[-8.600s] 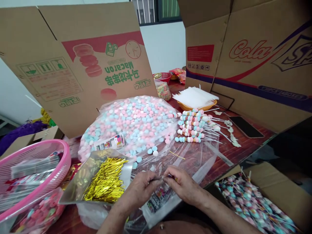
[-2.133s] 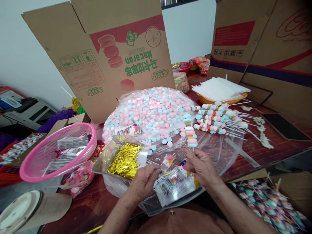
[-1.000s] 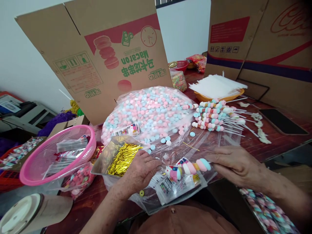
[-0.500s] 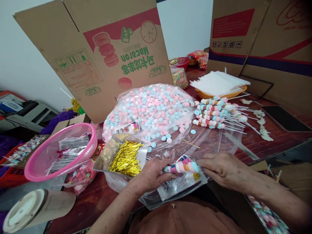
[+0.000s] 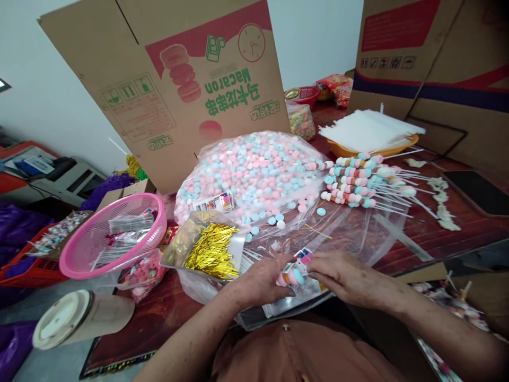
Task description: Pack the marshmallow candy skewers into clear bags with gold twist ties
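Note:
My left hand (image 5: 266, 281) is closed around a candy skewer (image 5: 293, 277) with pink, white, brown and blue pieces. My right hand (image 5: 342, 275) is at the skewer's right end, its fingers bent and pressed together; whatever they pinch is hidden. Beneath both hands lie printed clear candy bags (image 5: 283, 306), one showing a colourful corner between the hands. Just left of my left hand, gold twist ties (image 5: 210, 252) fill an opened pouch (image 5: 175, 245). White sticks (image 5: 248, 260) poke out between the pouch and that hand.
A big clear bag of pastel candies (image 5: 258, 170) stands behind. Finished skewers (image 5: 353, 180) lie right of it, near a basket of white sleeves (image 5: 369, 132) and a phone (image 5: 479, 191). A pink basket (image 5: 73, 254) and a lidded cup (image 5: 83, 318) are at left. Cardboard boxes (image 5: 131, 53) rise behind.
My right hand has moved left, closing up to my left hand and the skewer. The skewer now shows less of its length. The whole view has shifted slightly.

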Tool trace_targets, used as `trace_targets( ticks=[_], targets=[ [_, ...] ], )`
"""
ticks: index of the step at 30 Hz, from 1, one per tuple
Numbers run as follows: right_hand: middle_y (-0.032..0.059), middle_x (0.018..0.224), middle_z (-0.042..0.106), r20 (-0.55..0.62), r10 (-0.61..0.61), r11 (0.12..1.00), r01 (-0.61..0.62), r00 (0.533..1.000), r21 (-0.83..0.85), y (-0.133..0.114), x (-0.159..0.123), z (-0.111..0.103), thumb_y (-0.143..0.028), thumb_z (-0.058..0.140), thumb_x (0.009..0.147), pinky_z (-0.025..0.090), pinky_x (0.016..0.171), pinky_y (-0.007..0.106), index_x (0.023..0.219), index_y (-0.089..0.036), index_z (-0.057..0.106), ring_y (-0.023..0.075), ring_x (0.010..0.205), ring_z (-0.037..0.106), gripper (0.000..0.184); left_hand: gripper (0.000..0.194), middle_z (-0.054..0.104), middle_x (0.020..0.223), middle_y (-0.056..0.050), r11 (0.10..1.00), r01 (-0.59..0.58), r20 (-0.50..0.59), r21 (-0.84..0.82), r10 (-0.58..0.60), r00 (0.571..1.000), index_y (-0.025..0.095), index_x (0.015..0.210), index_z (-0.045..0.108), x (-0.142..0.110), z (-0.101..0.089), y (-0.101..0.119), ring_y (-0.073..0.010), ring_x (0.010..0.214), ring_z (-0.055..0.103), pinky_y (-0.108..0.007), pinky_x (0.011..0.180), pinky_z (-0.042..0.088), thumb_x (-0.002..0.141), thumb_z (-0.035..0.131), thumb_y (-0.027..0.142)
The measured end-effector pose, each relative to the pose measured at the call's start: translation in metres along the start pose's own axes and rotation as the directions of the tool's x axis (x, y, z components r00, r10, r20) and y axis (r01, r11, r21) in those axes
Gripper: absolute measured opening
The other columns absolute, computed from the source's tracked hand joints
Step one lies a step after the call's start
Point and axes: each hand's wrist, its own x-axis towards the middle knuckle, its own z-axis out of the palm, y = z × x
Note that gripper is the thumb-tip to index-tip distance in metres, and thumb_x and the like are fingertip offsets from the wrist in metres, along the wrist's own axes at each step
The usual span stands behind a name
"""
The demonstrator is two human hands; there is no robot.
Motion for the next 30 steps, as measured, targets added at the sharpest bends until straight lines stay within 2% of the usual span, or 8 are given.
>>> trace_targets(
  ticks=[5, 8, 12, 16, 20, 24, 27, 30],
  targets=[
    [0.0049, 0.072, 0.060, 0.053, 0.095, 0.995, -0.095, 0.994, -0.012, 0.004, 0.007, 0.011, -0.020, 0.039, 0.089, 0.038, 0.060, 0.026, 0.075, -0.016, 0.058, 0.0149, 0.066, 0.052, 0.024, 0.086, 0.060, 0.113, -0.010, 0.999, -0.002, 0.007, 0.054, 0.002, 1.000, 0.021, 0.138, 0.024, 0.005, 0.001, 0.005, -0.0258, 0.100, 0.058, -0.031, 0.079, 0.044, 0.067, 0.070, 0.034],
    [0.0024, 0.067, 0.057, 0.017, 0.176, 0.977, -0.177, 0.984, 0.120, 0.013, 0.005, 0.005, -0.026, 0.038, 0.090, 0.038, 0.059, 0.024, 0.074, -0.016, 0.057, 0.0133, 0.063, 0.051, 0.028, 0.104, 0.060, 0.113, -0.014, 0.969, 0.111, -0.074, 0.220, -0.097, 0.993, 0.017, 0.138, 0.023, -0.006, -0.011, -0.001, -0.0319, 0.101, 0.056, -0.038, 0.082, 0.043, 0.054, 0.075, 0.051],
    [0.0001, 0.063, 0.055, 0.014, 0.173, 0.957, -0.172, 0.985, 0.236, 0.019, 0.003, 0.004, -0.029, 0.038, 0.091, 0.038, 0.055, 0.022, 0.073, -0.016, 0.057, 0.0116, 0.059, 0.049, 0.030, 0.045, 0.067, 0.091, -0.012, 0.853, 0.310, -0.114, 0.419, -0.290, 0.950, 0.017, 0.102, 0.060, -0.023, -0.019, -0.009, -0.0324, 0.087, 0.060, -0.044, 0.079, 0.042, 0.066, 0.066, 0.044],
    [0.0032, 0.067, 0.057, -0.086, -0.037, 0.999, 0.034, 0.996, -0.031, 0.013, 0.003, 0.006, -0.022, 0.035, 0.092, 0.035, 0.055, 0.025, 0.082, -0.015, 0.061, 0.0128, 0.060, 0.049, 0.028, 0.030, 0.068, 0.086, -0.001, 0.945, 0.288, 0.017, 0.155, -0.294, 0.956, 0.023, 0.092, 0.062, -0.027, -0.021, -0.012, -0.0191, 0.077, 0.061, -0.025, 0.067, 0.045, 0.066, 0.068, 0.037],
    [0.0049, 0.068, 0.059, -0.124, -0.332, 0.865, 0.249, 0.935, -0.435, 0.001, 0.002, -0.007, -0.013, 0.036, 0.090, 0.031, 0.060, 0.031, 0.087, -0.016, 0.061, 0.0151, 0.063, 0.046, 0.025, 0.040, 0.063, 0.075, 0.003, 0.902, 0.319, 0.315, -0.291, -0.224, 0.922, 0.021, 0.092, 0.061, -0.024, -0.027, -0.016, -0.0133, 0.061, 0.055, -0.021, 0.055, 0.044, 0.059, 0.073, 0.040],
    [0.0042, 0.067, 0.058, -0.084, -0.390, 0.844, 0.319, 0.917, -0.431, -0.012, 0.004, -0.009, -0.012, 0.036, 0.089, 0.029, 0.059, 0.032, 0.085, -0.016, 0.058, 0.0155, 0.061, 0.045, 0.023, 0.043, 0.057, 0.065, 0.004, 0.873, 0.341, 0.472, -0.349, -0.150, 0.869, 0.019, 0.085, 0.059, -0.016, -0.029, -0.012, -0.0112, 0.051, 0.050, -0.021, 0.047, 0.042, 0.054, 0.076, 0.043],
    [0.0053, 0.066, 0.057, -0.108, -0.224, 0.950, 0.192, 0.969, -0.246, -0.017, 0.009, 0.008, -0.012, 0.033, 0.089, 0.031, 0.057, 0.029, 0.077, -0.016, 0.056, 0.0157, 0.061, 0.047, 0.026, 0.032, 0.059, 0.066, 0.002, 0.977, 0.184, 0.325, -0.105, -0.141, 0.935, 0.019, 0.079, 0.060, -0.008, -0.024, 0.000, -0.0139, 0.058, 0.054, -0.023, 0.053, 0.043, 0.059, 0.072, 0.041],
    [0.0057, 0.070, 0.058, -0.108, -0.058, 0.997, 0.051, 0.993, -0.060, -0.014, 0.014, 0.026, -0.017, 0.034, 0.091, 0.036, 0.058, 0.026, 0.081, -0.016, 0.056, 0.0156, 0.065, 0.051, 0.024, 0.029, 0.065, 0.079, -0.005, 0.956, 0.162, 0.099, 0.243, -0.191, 0.977, 0.018, 0.084, 0.061, -0.005, -0.020, 0.007, -0.0219, 0.073, 0.060, -0.029, 0.064, 0.045, 0.063, 0.068, 0.036]
  ],
)
